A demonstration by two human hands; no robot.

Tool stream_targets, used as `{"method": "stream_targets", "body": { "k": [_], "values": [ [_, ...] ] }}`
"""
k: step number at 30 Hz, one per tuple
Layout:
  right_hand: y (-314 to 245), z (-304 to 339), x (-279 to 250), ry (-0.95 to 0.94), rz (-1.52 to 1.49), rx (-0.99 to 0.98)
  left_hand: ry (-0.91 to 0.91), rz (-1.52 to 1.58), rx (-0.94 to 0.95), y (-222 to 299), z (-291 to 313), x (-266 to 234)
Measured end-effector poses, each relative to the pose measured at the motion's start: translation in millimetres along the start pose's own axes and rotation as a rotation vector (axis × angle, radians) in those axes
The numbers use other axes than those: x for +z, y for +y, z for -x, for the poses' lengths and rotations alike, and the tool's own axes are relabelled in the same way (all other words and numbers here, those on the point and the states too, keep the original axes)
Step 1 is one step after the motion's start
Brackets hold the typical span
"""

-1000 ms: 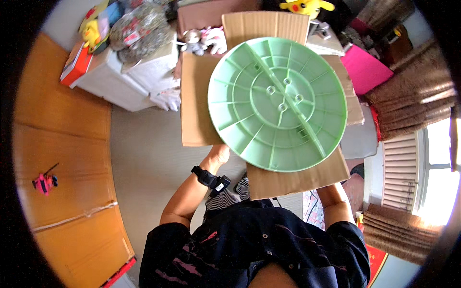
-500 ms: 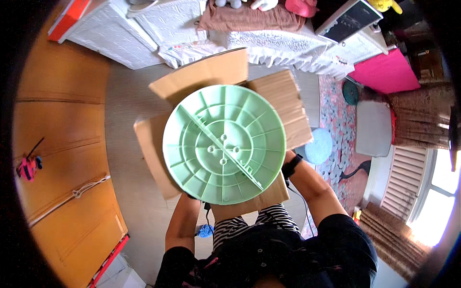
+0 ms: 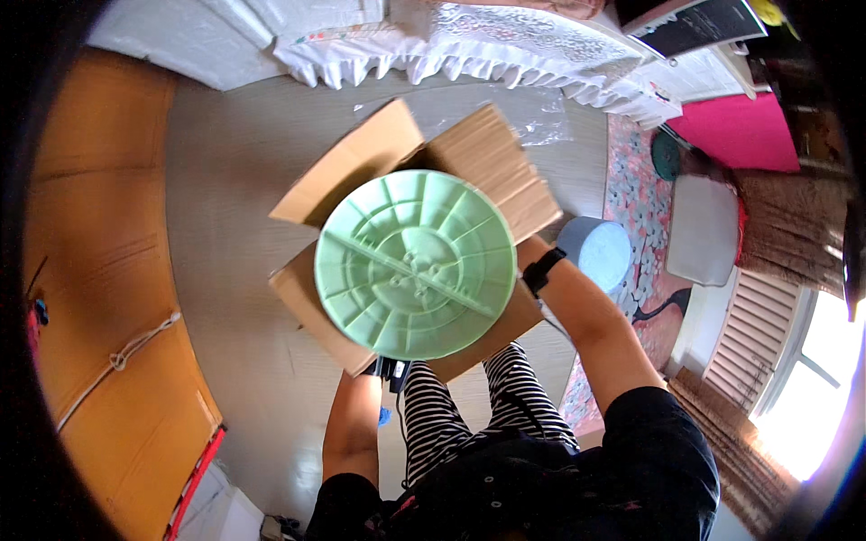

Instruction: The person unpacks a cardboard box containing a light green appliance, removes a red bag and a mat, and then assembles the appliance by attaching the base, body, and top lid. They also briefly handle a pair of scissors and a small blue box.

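An opened cardboard box (image 3: 492, 171) with spread flaps is in front of me. On top of it lies a round light-green plastic disc (image 3: 415, 311), with ribs, rings and a bar across its middle. My left hand (image 3: 368, 370) is at the box's near left side, mostly hidden under the disc and flap. My right hand (image 3: 530, 252) reaches behind the box's right side, a black band at its wrist. The box stays up between both hands; the fingers of each are out of sight. What the box holds below the disc is hidden.
A pale blue round stool (image 3: 603, 257) stands to the right, by a floral mat (image 3: 636, 171). White lace-edged cloth (image 3: 487, 45) hangs at the back, with clear plastic film (image 3: 546, 122) on the floor before it. An orange-brown wooden surface (image 3: 108, 252) runs along the left.
The box and disc have turned counter-clockwise and look smaller, lower down from me. The view has shifted, showing more floor beyond the box, and the stool is less covered. Both hands stay at the box.
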State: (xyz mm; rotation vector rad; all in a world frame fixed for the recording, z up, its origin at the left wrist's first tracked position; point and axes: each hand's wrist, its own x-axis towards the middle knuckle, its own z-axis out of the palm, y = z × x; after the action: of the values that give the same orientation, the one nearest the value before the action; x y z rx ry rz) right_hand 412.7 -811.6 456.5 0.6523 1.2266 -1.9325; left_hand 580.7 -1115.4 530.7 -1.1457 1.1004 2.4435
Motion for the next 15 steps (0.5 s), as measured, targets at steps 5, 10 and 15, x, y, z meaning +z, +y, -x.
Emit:
{"method": "stream_targets", "body": {
  "k": [5, 10, 15],
  "values": [
    [-37, 15, -4, -0.142, 0.015, 0.032, 0.002, -0.039, 0.027, 6, 4, 3],
    [-53, 36, 7, -0.233, 0.022, 0.06, 0.015, 0.003, 0.107, 25, 21, 1],
    [-77, 30, 23, -0.219, -0.04, -0.044, -0.072, 0.379, 0.218, 63, 45, 13]
  ]
}}
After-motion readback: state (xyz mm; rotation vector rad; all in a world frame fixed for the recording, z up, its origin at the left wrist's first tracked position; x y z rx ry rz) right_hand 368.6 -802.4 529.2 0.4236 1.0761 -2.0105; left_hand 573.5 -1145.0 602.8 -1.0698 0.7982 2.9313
